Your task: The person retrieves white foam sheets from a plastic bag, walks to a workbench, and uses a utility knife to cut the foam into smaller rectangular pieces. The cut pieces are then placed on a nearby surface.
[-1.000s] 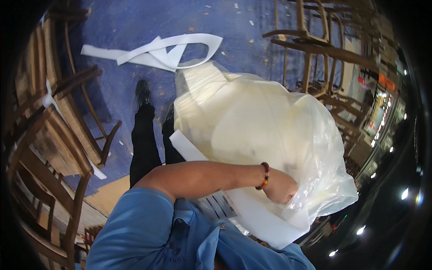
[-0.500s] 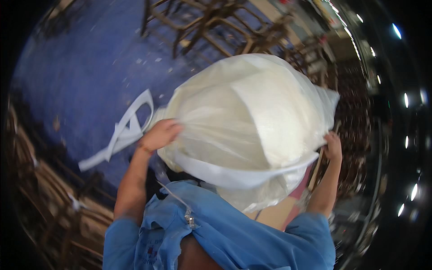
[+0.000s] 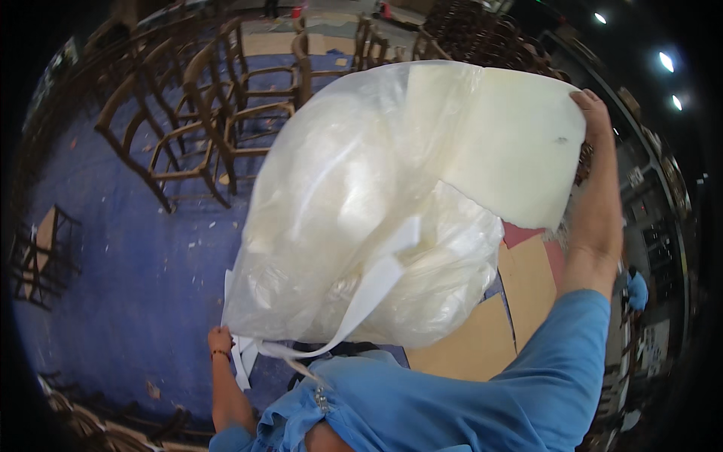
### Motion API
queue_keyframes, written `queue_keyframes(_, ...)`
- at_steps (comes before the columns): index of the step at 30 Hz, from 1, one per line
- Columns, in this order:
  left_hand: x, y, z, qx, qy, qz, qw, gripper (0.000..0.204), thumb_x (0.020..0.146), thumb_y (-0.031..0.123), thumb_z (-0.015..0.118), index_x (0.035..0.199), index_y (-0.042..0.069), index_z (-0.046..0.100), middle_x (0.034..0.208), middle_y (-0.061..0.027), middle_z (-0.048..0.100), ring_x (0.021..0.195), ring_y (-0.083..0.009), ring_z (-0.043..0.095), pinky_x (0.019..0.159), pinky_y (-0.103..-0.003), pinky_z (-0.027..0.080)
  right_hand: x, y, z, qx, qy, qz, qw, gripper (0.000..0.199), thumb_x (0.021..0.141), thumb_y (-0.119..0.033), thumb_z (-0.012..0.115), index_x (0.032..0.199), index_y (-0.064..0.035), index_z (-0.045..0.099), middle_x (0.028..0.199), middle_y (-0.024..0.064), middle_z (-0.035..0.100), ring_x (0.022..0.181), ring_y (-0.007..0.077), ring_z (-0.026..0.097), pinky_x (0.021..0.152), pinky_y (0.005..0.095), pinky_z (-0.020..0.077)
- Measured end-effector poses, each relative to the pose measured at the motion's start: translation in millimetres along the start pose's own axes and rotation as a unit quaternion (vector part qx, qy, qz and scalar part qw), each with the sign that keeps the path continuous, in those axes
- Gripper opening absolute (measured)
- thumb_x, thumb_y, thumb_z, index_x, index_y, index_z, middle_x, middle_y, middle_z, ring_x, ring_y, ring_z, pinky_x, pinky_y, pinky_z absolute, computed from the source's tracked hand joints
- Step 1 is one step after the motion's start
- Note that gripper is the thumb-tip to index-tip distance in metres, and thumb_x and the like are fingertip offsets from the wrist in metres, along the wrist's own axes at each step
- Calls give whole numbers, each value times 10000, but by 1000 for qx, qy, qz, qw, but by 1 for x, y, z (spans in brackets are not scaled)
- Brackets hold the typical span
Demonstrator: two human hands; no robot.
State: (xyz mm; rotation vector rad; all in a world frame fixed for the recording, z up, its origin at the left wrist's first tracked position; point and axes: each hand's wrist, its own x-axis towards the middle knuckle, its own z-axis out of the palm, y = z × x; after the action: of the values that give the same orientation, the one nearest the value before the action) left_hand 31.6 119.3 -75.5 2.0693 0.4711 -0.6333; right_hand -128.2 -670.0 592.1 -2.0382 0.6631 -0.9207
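Observation:
A large, bulging translucent plastic bag (image 3: 324, 196) with pale, soft-looking contents fills the middle in front of me. My left hand (image 3: 219, 341) is closed on the bag's lower left corner. At the upper right my right hand (image 3: 593, 113) pinches the edge of a cream foam-like sheet (image 3: 520, 143), which lies along the bag's right side. Whether the sheet is wholly outside the bag, I cannot tell. A white strip (image 3: 369, 294) curves across the bag's near side. More white strip pieces (image 3: 242, 361) hang beside my left hand.
Wooden chair frames (image 3: 218, 113) stand on the blue floor (image 3: 128, 256) ahead and left, with scraps scattered about. A small wooden piece of furniture (image 3: 45, 248) is at far left. Tan boards (image 3: 467, 339) lie at my right. A person in blue (image 3: 637, 289) is far right.
My right hand has risen up and away, spreading the cream sheet at the bag's right. My left hand has moved down and left to the bag's corner. The view has turned, showing more chairs.

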Motion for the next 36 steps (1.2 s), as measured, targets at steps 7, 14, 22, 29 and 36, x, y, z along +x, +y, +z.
queue_keyframes(7,-21,169,-12,-16,101,275,956,345,923,218,571,1146,-45,571,1086,-200,646,965,-292,632,853,-374,489,-167,1,-167,30,70,66,995,244,835,-174,671,1027,-33,617,909,58,669,781,150,656,731,290,541)
queue_keyframes(14,-253,355,130,-61,-17,569,820,328,947,187,565,1214,-5,556,1173,-141,620,1043,-230,588,899,-341,455,-341,105,-235,190,224,-14,956,268,895,-233,675,1070,-41,611,947,53,679,814,149,661,746,302,550)
queue_keyframes(22,-521,321,468,-1,-575,466,673,580,933,222,578,1405,-28,352,1363,-185,480,1255,-262,473,1030,-382,397,-559,241,-363,317,348,10,882,282,932,-254,633,1099,-29,606,978,57,680,837,142,659,749,291,547)
queue_keyframes(29,-729,231,640,159,-804,267,506,499,868,277,713,1239,-6,535,1123,-79,643,975,-170,629,860,-319,515,-811,306,-443,415,590,189,667,323,963,-233,564,1190,-4,578,1098,96,662,961,179,647,858,308,528)
queue_keyframes(36,-868,74,738,323,-847,189,378,390,889,172,663,1209,-22,556,1097,-90,653,942,-165,635,825,-312,527,-997,261,-398,327,646,290,626,376,873,-175,676,1190,6,584,1109,122,659,1023,216,638,891,366,528)
